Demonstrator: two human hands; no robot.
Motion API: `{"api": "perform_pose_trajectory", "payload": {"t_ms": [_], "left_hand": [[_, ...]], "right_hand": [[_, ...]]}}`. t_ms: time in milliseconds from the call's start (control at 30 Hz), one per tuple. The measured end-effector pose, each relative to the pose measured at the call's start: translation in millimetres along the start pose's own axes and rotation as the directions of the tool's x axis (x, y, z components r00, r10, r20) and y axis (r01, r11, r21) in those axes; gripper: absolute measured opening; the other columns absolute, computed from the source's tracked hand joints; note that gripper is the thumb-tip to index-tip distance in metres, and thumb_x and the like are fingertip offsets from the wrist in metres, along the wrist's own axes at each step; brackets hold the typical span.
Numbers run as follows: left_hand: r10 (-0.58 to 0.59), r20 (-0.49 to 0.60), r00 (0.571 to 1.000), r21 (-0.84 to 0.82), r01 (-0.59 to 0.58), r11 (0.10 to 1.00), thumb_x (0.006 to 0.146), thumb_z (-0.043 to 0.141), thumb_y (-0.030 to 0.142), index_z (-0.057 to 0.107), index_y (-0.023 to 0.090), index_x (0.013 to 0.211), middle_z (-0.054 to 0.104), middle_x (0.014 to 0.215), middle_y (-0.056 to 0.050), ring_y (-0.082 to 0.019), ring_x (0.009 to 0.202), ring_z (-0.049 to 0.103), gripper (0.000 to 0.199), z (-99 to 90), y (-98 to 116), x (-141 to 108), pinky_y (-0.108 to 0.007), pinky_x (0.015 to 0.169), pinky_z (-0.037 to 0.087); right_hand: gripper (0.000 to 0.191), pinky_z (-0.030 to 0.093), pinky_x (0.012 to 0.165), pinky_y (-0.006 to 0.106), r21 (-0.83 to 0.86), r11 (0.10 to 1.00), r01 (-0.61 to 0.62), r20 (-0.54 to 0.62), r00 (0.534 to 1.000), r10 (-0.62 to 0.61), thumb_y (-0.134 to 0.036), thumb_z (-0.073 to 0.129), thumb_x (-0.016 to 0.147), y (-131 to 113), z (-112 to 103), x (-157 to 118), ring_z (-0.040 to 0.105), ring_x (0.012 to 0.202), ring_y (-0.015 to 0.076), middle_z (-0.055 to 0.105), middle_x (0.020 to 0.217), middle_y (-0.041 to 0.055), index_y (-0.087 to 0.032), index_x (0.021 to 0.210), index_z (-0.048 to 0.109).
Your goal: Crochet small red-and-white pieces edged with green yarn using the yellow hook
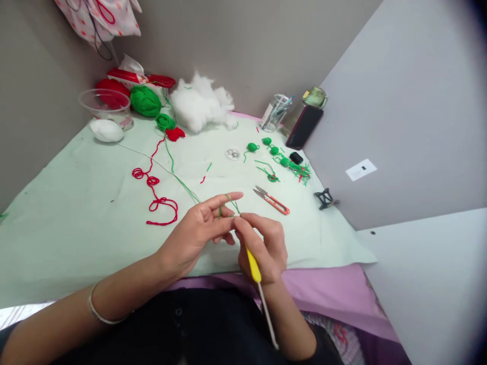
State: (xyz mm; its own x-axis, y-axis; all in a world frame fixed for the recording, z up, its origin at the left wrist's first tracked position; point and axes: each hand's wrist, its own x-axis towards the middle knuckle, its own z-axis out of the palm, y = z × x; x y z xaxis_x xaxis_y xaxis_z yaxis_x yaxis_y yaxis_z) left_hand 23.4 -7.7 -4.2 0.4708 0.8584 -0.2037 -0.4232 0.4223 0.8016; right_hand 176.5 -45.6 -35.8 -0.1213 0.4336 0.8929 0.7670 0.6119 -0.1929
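Observation:
My right hand (264, 243) is closed around a crochet hook (253, 264) with a yellow grip, its far end slanting down toward my lap. My left hand (201, 225) pinches a small piece of crochet work, partly hidden where the fingertips meet. Green yarn (233, 203) loops over the raised left index finger and runs to the work. From behind the left hand, green and white strands lead back to a green yarn ball (165, 121) and a white yarn ball (106, 130). Orange-handled thread snips (272, 200) lie just beyond the right hand.
A red yarn strand (152, 180) coils at left. Stuffing (201, 104), a larger green ball (145, 100) and a clear tub (127, 121) stand at the back. Small green crocheted pieces (274, 150) lie right, near a phone (304, 128) and a cup (274, 114) of pens.

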Motion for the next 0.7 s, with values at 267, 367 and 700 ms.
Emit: {"api": "perform_pose_trajectory", "payload": {"t_ms": [267,367,700], "left_hand": [[-0.045,0.057,0.997,-0.090,0.050,0.995,0.084,0.083,0.021,0.080,0.022,0.119,0.059,0.081,0.004,0.001,0.048,0.031,0.035,-2.6,7,2,-0.016,0.053,0.049],[0.006,0.047,0.999,-0.010,-0.005,1.000,0.083,0.085,0.024,0.081,0.025,0.118,0.062,0.090,0.003,0.001,0.049,0.037,0.035,0.4,3,1,-0.019,0.055,0.053],[-0.144,0.072,0.987,-0.159,0.154,0.975,0.085,0.083,0.024,0.083,0.017,0.114,0.039,0.057,0.009,-0.002,0.049,0.025,0.030,-6.4,3,5,-0.015,0.059,0.047]], "right_hand": [[0.022,0.056,0.064,0.033,0.566,0.699,-0.437,0.041,0.862,0.506,-0.022,0.052,0.104,5,-2,16,0.066,0.074,0.0164,0.072,0.085,0.0032,-0.024,0.102,0.074],[0.021,0.059,0.071,0.034,0.523,0.727,-0.445,0.073,0.873,0.481,-0.020,0.054,0.103,3,-1,17,0.070,0.083,0.0175,0.075,0.091,0.0037,-0.024,0.103,0.074],[0.025,0.061,0.071,0.034,0.353,0.864,-0.358,-0.006,0.923,0.385,-0.014,0.057,0.101,4,-2,8,0.072,0.082,0.0169,0.076,0.095,0.0038,-0.026,0.114,0.074]]}}
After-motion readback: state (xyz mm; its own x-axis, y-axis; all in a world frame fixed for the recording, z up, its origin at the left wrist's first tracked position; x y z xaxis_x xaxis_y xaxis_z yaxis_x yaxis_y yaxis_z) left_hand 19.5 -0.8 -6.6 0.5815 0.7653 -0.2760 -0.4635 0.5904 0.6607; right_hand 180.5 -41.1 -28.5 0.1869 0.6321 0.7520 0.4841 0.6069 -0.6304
